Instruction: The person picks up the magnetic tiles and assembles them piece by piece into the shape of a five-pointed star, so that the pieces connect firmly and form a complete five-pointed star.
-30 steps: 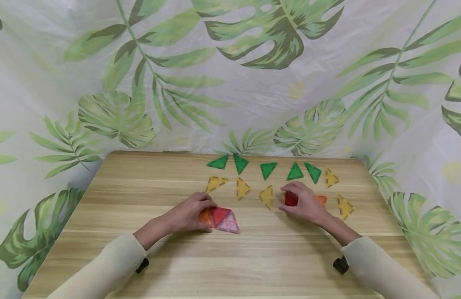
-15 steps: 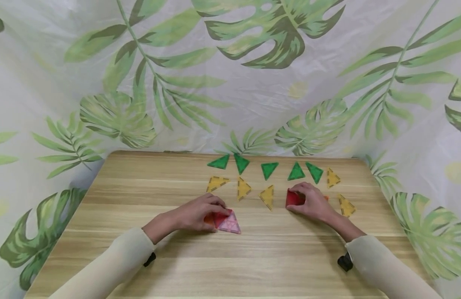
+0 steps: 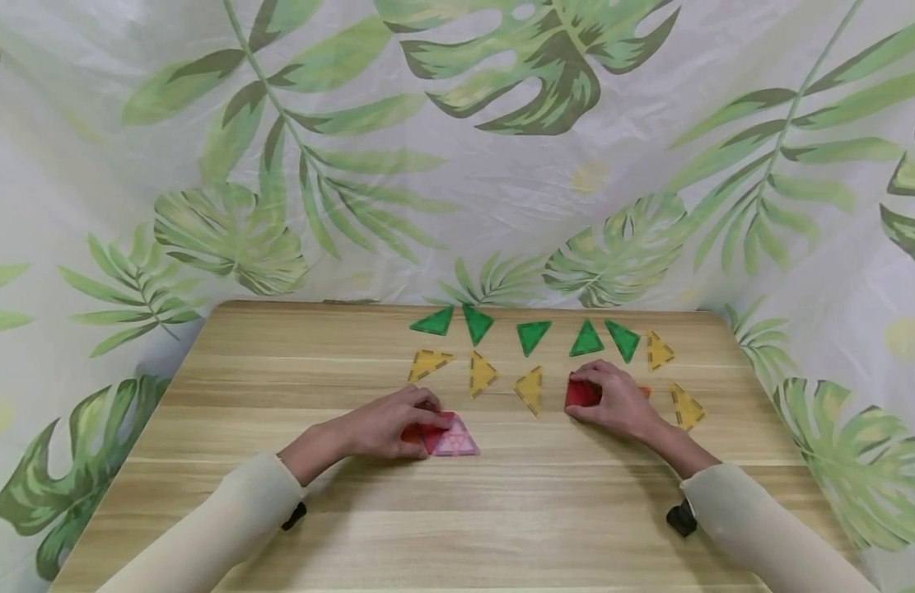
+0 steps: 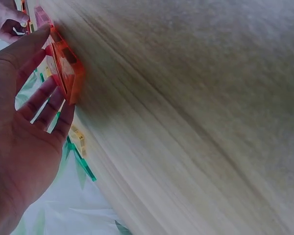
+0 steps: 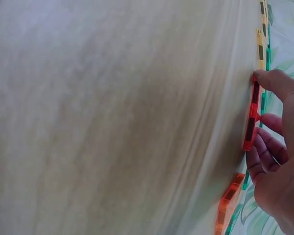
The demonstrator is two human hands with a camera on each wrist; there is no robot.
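Observation:
On the left side of the table, my left hand (image 3: 386,420) grips an orange triangular magnetic tile (image 3: 411,435) and a red magnetic tile (image 3: 431,437) between thumb and fingers. Joined to the red one on its right is a pink translucent tile (image 3: 458,442). The left wrist view shows the thumb and fingertips on the orange tile's edges (image 4: 74,81). Farther right, my right hand (image 3: 622,403) pinches a red magnetic tile (image 3: 580,390), its thumb on the near edge and fingers on the far edge. Partly hidden behind that hand lies an orange tile (image 5: 230,203).
Several green triangular tiles (image 3: 534,337) line the back edge of the wooden table (image 3: 501,527). In front of them and to the right lie several yellow triangular tiles (image 3: 529,390). A leaf-patterned cloth (image 3: 494,214) hangs behind the table.
My left hand has slid right over the orange and red tiles, and the pink tile has turned slightly, its near edge now level. My right hand has shifted a little right, uncovering more red tile.

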